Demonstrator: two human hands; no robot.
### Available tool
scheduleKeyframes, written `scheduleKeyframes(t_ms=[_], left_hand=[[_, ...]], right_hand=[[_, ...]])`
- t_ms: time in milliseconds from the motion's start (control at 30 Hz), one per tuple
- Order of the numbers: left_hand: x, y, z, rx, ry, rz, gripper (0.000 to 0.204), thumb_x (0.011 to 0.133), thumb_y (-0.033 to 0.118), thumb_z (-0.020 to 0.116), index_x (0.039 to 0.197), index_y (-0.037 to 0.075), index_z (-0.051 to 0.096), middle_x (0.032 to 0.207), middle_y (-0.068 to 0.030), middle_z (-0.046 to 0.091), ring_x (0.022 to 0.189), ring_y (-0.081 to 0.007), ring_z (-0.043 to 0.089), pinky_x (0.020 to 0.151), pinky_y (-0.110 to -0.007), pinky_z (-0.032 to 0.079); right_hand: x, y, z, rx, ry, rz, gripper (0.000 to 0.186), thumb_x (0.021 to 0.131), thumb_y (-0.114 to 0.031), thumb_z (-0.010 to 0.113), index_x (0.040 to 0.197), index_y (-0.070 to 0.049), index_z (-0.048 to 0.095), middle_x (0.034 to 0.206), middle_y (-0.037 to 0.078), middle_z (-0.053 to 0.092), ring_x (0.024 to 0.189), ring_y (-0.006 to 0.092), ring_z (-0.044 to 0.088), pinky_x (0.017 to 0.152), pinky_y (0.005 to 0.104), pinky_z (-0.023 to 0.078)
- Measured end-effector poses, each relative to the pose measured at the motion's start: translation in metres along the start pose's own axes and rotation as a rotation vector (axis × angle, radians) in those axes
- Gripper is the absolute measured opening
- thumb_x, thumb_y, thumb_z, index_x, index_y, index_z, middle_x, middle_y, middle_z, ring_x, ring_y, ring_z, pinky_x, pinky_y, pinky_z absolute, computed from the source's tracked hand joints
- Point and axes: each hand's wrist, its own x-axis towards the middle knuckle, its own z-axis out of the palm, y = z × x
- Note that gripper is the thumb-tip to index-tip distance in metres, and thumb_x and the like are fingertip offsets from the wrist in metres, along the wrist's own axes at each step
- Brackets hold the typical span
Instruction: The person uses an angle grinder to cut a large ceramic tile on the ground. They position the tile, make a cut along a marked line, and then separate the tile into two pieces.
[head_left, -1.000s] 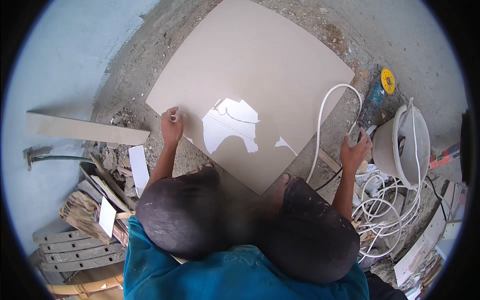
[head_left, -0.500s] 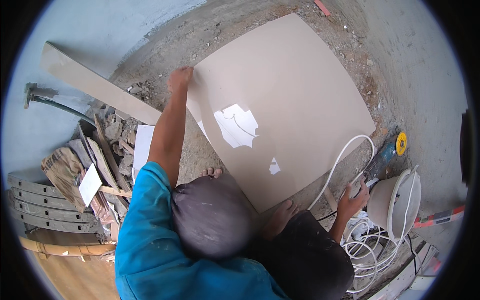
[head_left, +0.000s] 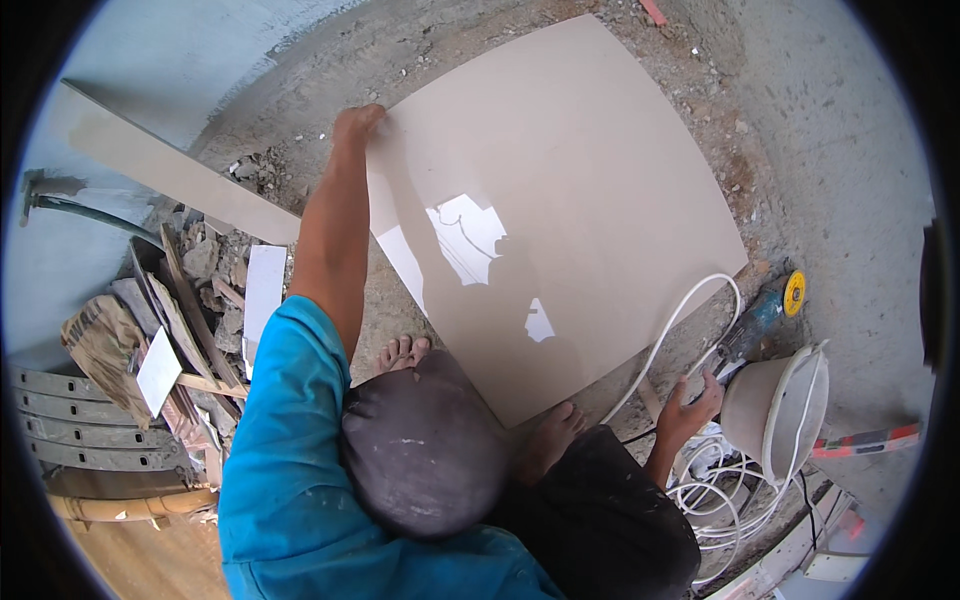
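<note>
Beige and shiny, one large square tile [head_left: 590, 180] lies on the rough, dusty floor [head_left: 310, 120], with some bright white reflections on its surface. Its near corner points between the two bare feet of the person, the left foot [head_left: 405, 353] and the right foot [head_left: 560, 425].

The left arm, in a blue sleeve [head_left: 290, 420], reaches far forward. The left hand [head_left: 357, 125] is at the left corner of the tile, but its fingers are partly hidden, so I cannot tell how firmly it grips.

The right hand [head_left: 688, 408] is low, beyond the near right edge of the tile, with thumb and fingers wide apart. Just beside it is a grey bucket [head_left: 745, 405], tilted, and near it a grinder [head_left: 755, 325] with a yellow disc [head_left: 794, 293]. One white cable [head_left: 650, 350] makes an arch across the tile's edge near the right corner, and more cable lies in loops below the bucket.

On the left side of the floor, a long beige strip [head_left: 170, 165] slants from the wall toward the left forearm. Below it are rubble, wood pieces, a brown sack [head_left: 105, 345] and a small white piece [head_left: 159, 372].
</note>
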Motion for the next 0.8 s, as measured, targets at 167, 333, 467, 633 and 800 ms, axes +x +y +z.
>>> scheduleKeyframes(t_ms=[167, 333, 467, 633, 800], left_hand=[[0.009, -0.004, 0.006, 0.011, -0.030, 0.008, 0.046, 0.064, 0.038, 0.076, 0.098, 0.008, 0.078, 0.105, -0.0139, 0.075, 0.100, -0.0306, 0.071, 0.091, -0.043, 0.051], [0.014, -0.001, 0.004, 0.070, -0.060, -0.071, 0.045, 0.065, 0.035, 0.075, 0.104, 0.012, 0.078, 0.121, -0.0114, 0.072, 0.119, -0.0351, 0.064, 0.110, -0.062, 0.033], [0.020, -0.010, 0.002, 0.019, -0.092, -0.118, 0.044, 0.066, 0.035, 0.074, 0.106, 0.015, 0.078, 0.127, -0.0088, 0.070, 0.125, -0.0346, 0.061, 0.114, -0.066, 0.025], [0.023, 0.000, 0.009, 0.031, -0.094, -0.065, 0.045, 0.065, 0.036, 0.075, 0.103, 0.013, 0.078, 0.127, -0.0105, 0.070, 0.124, -0.0353, 0.060, 0.113, -0.062, 0.029], [0.028, -0.006, 0.022, -0.122, -0.118, 0.036, 0.051, 0.063, 0.037, 0.080, 0.099, 0.002, 0.076, 0.090, -0.0164, 0.071, 0.081, -0.0291, 0.069, 0.072, -0.040, 0.054]], right_hand=[[0.001, -0.005, -0.004, -0.016, -0.023, 0.010, 0.045, 0.092, -0.019, 0.070, 0.132, -0.005, 0.057, 0.132, 0.021, 0.056, 0.127, 0.0401, 0.049, 0.109, 0.0526, 0.034], [0.001, -0.010, -0.004, -0.014, -0.010, 0.044, 0.042, 0.090, -0.017, 0.072, 0.128, -0.003, 0.060, 0.128, 0.019, 0.060, 0.126, 0.0392, 0.050, 0.111, 0.0500, 0.034], [-0.005, -0.005, -0.002, -0.017, -0.021, 0.013, 0.047, 0.090, -0.016, 0.071, 0.133, -0.005, 0.057, 0.131, 0.021, 0.057, 0.126, 0.0401, 0.050, 0.109, 0.0522, 0.034], [-0.010, -0.002, -0.002, -0.002, 0.013, -0.014, 0.049, 0.086, -0.012, 0.073, 0.132, -0.005, 0.057, 0.131, 0.021, 0.057, 0.126, 0.0411, 0.049, 0.109, 0.0525, 0.035], [0.023, 0.001, -0.012, -0.036, 0.028, 0.004, 0.052, 0.085, -0.012, 0.075, 0.133, -0.006, 0.056, 0.132, 0.023, 0.054, 0.128, 0.0417, 0.046, 0.109, 0.0532, 0.034]])
